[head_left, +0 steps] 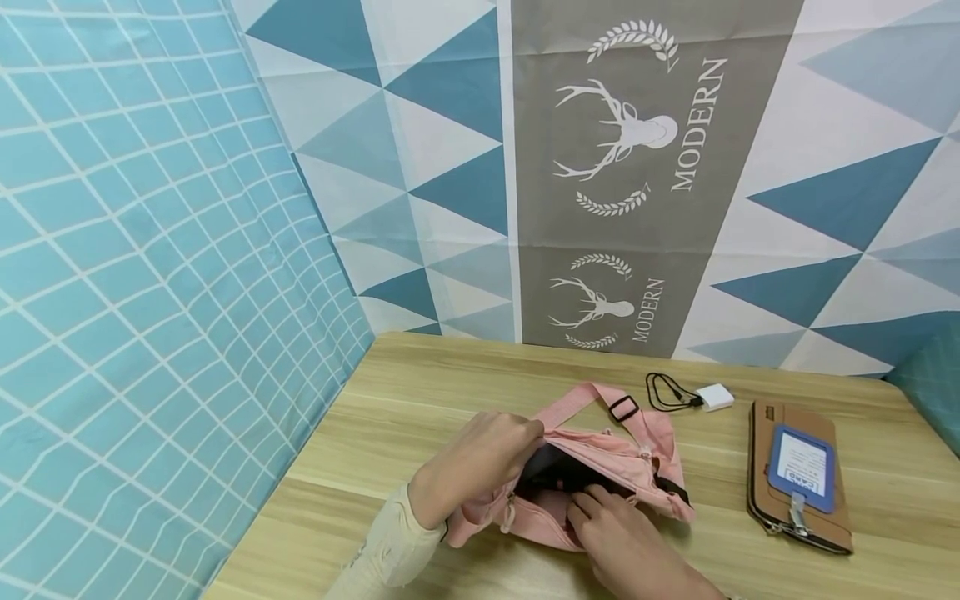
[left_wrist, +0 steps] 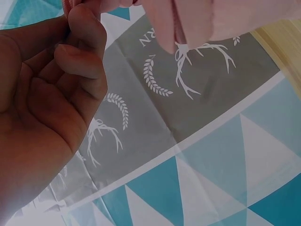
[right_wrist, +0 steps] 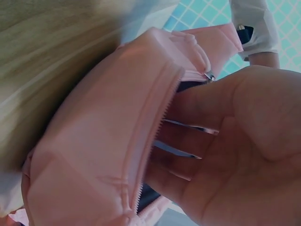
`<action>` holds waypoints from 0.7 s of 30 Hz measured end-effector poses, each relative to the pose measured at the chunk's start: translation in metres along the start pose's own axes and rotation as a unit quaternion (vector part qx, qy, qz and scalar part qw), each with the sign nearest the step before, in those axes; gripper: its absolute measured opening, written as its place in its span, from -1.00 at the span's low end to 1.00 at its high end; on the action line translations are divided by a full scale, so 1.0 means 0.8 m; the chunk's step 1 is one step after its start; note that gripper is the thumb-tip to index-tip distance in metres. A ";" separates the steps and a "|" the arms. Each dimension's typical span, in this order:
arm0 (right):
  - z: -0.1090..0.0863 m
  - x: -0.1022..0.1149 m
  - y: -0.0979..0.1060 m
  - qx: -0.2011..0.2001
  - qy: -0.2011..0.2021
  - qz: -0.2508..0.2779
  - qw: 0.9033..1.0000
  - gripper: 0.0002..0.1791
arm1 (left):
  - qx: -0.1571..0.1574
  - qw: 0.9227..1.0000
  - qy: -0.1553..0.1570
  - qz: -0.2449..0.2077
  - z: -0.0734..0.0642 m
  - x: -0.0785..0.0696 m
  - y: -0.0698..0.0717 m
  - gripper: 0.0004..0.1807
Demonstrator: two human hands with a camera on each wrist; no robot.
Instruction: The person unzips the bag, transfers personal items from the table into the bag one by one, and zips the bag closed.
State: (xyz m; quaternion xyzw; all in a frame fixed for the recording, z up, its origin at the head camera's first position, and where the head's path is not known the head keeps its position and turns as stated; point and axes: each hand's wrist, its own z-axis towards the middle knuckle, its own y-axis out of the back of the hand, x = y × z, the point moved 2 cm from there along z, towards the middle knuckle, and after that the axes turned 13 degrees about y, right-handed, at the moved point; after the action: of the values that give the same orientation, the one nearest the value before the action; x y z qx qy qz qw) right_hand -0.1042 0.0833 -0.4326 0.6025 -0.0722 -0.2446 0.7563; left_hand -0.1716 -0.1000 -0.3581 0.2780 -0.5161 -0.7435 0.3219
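Observation:
A pink waist bag (head_left: pixel 600 467) with a dark lining lies on the table, its zipped mouth spread apart. At its far left corner my left hand (head_left: pixel 480 458) pinches the bag's edge between thumb and fingers. The left wrist view shows that left hand (left_wrist: pixel 61 84) with its fingers curled at the pink fabric. My right hand (head_left: pixel 618 537) reaches into the open pocket from the near side. In the right wrist view the right hand (right_wrist: pixel 235 136) has its fingers extended past the zipper (right_wrist: pixel 141 174). Its fingertips are hidden inside the bag (right_wrist: pixel 99 141).
The bag's strap with a black buckle (head_left: pixel 623 407) loops out behind it. A white charger block (head_left: pixel 715 397) with a black cable (head_left: pixel 667 392) lies at the back. On the right is a brown zipped case (head_left: pixel 765 450) bearing a blue card holder (head_left: pixel 828 492). Patterned cloth walls (head_left: pixel 450 167) enclose the table.

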 end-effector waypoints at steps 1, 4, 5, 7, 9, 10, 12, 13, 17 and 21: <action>0.000 0.000 0.001 -0.001 -0.001 0.002 1.000 -0.79 | -0.001 1.000 0.000 0.000 0.000 0.000 0.000 -0.73; -0.002 0.000 0.007 -0.012 -0.004 0.003 1.000 -0.80 | -0.001 1.000 0.000 0.002 -0.001 0.000 0.000 -0.73; -0.002 0.000 0.010 -0.020 -0.005 0.004 1.000 -0.81 | -0.002 1.000 0.000 0.002 -0.001 0.000 0.000 -0.72; -0.002 0.000 0.017 -0.036 -0.012 0.012 0.999 -0.80 | -0.002 1.000 0.000 0.001 -0.001 0.000 0.000 -0.73; -0.004 -0.001 0.027 -0.055 -0.023 0.016 0.998 -0.74 | -0.003 1.000 -0.001 -0.001 -0.001 0.000 0.000 -0.73; -0.005 -0.002 0.032 -0.070 -0.027 0.020 0.997 -0.69 | -0.003 1.000 -0.002 -0.001 -0.001 0.000 0.000 -0.73; -0.007 -0.005 0.042 -0.099 -0.038 0.022 0.994 -0.67 | -0.005 1.000 -0.004 -0.003 -0.001 0.000 0.001 -0.74; -0.009 -0.008 0.047 -0.117 -0.042 0.021 0.992 -0.67 | -0.006 1.000 -0.004 -0.004 -0.001 0.000 0.001 -0.74; -0.017 -0.025 0.065 -0.187 -0.064 0.015 0.980 -0.57 | -0.005 1.000 -0.005 -0.004 -0.001 0.000 0.000 -0.74; -0.029 -0.048 0.079 -0.207 -0.091 0.003 0.974 -0.43 | 0.002 1.000 -0.002 -0.003 0.000 0.000 -0.001 -0.73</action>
State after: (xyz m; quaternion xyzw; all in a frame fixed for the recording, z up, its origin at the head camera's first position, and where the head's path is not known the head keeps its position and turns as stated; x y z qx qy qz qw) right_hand -0.1100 0.1308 -0.3720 0.4079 -0.0902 -0.3057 0.8556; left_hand -0.1717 -0.1000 -0.3592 0.2791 -0.5175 -0.7437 0.3182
